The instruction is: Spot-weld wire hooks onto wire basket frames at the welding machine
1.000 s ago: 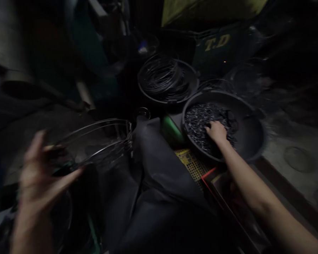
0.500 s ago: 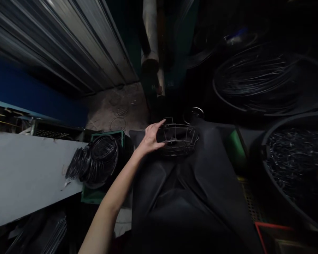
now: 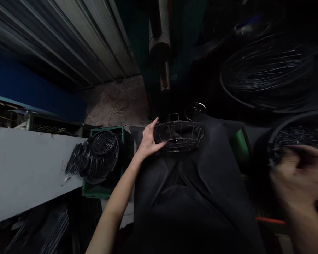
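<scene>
A round wire basket (image 3: 178, 139) rests on the dark apron-like sheet (image 3: 172, 197) in front of me, a small wire loop rising from its far rim. My left hand (image 3: 149, 140) spans the basket's left end, thumb on the near side and fingers on the far side, gripping it. At the right, my right hand (image 3: 298, 173) is smeared by motion above the near side of a large dark tub (image 3: 271, 139). Small shiny metal pieces (image 3: 302, 135) fill that tub. Whether the right hand holds anything is unclear.
A green crate (image 3: 95, 192) with bundled wire rings (image 3: 95, 158) stands at left, beside a pale board (image 3: 29, 173). Beyond the basket is a metal ring (image 3: 195, 111) under a grey cylindrical machine part (image 3: 159, 42). Coiled wire (image 3: 265, 72) lies at upper right.
My right hand has come in from the right edge, over the tub. The left hand stays at the basket's left end, its fingers slightly more spread. The view has shifted a little.
</scene>
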`<state>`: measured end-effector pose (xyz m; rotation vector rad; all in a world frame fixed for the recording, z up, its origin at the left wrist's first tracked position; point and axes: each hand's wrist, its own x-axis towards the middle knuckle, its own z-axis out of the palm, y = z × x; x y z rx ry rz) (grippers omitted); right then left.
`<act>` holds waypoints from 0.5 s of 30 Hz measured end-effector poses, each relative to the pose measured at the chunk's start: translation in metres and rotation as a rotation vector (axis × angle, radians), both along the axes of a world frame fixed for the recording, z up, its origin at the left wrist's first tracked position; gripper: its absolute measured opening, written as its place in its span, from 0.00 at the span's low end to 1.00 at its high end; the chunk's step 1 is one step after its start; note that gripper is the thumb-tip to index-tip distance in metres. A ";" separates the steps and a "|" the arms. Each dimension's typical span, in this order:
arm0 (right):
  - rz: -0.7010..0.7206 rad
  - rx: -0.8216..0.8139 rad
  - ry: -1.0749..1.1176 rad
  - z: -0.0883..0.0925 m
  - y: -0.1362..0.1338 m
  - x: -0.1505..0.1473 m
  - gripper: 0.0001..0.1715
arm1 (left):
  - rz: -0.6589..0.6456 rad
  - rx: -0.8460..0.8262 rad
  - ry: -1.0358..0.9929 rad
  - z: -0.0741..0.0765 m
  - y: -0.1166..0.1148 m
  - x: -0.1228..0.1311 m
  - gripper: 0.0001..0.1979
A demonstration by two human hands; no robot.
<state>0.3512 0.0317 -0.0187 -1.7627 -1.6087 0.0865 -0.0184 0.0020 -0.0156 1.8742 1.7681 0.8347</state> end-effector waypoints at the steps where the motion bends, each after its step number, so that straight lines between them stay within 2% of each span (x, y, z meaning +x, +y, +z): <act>1: 0.037 0.020 -0.027 -0.002 -0.006 -0.013 0.20 | 0.011 0.004 -0.014 -0.001 0.000 0.001 0.47; 2: 0.110 0.027 -0.053 -0.005 -0.011 -0.025 0.18 | 0.019 0.009 -0.028 -0.002 0.000 0.002 0.46; 5: 0.442 -0.044 -0.070 -0.023 -0.029 -0.049 0.16 | 0.045 0.018 -0.078 -0.007 -0.002 0.004 0.44; 7: 0.555 -0.110 -0.038 -0.038 -0.038 -0.054 0.16 | 0.063 0.010 -0.116 -0.011 -0.004 0.004 0.42; 11: 0.548 -0.206 0.063 -0.057 -0.044 -0.054 0.16 | 0.070 0.010 -0.142 -0.014 -0.005 0.001 0.37; 15: 0.527 -0.260 0.179 -0.054 -0.040 -0.055 0.18 | 0.058 0.026 -0.150 -0.013 -0.002 -0.001 0.34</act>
